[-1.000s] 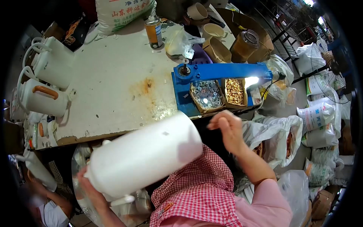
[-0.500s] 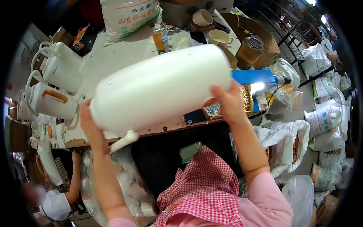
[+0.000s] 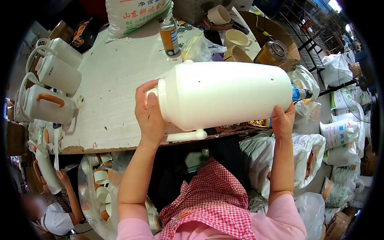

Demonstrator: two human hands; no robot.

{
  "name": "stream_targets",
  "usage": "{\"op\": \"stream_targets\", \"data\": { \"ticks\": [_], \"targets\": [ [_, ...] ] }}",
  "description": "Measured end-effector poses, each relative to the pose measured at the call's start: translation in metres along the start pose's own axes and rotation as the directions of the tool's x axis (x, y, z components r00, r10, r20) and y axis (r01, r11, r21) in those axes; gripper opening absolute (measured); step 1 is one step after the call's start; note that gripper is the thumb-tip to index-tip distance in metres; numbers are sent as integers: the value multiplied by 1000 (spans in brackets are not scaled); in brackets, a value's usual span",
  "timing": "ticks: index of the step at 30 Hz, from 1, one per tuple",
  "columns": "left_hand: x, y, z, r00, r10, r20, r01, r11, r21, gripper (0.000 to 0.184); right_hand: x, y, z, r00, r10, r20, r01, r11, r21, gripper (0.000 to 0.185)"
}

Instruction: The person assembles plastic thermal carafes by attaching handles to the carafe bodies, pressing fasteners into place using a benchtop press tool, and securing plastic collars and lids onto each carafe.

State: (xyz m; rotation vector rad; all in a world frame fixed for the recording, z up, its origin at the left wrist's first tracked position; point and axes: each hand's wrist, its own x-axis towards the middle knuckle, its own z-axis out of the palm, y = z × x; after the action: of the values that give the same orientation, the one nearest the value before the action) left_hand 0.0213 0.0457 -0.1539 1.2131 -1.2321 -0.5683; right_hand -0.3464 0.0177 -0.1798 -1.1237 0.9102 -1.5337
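Observation:
A white thermos jug lies on its side in the air above the table's front edge, held between my two hands. My left hand is wrapped round the narrower collar end, its thumb on the near side. My right hand grips the opposite end from below, with the thumb against the wall. A white handle sticks out beneath the jug, near my left hand. Small dark marks show on the jug's smooth side. The fingers behind the jug are hidden.
Several white jugs stand at the table's left. Behind are a spray can, a plastic bag, a beige mug and a brown jar. A bag of cups sits below; a co-worker is at lower left.
The jug has moved to the right and turned nearer to level, and its blur is gone. Both my hands have shifted right with it, still gripping its ends.

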Motion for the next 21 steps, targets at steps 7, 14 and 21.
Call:
{"op": "stream_targets", "data": {
  "ticks": [7, 14, 21],
  "targets": [
    [0, 2, 7, 1000, -8, 17, 8, 1000, -1, 42, 2, 1, -17, 998, 18, 58, -15, 998, -53, 60],
    [2, -6, 10, 999, -25, 42, 26, 1000, -18, 43, 1, -6, -15, 999, 28, 33, -26, 998, -60, 57],
    [9, -3, 0, 988, -87, 131, 70, 989, 127, 40, 0, -24, 3, 994, 105, 23, -99, 978, -185, 45]
  ]
}}
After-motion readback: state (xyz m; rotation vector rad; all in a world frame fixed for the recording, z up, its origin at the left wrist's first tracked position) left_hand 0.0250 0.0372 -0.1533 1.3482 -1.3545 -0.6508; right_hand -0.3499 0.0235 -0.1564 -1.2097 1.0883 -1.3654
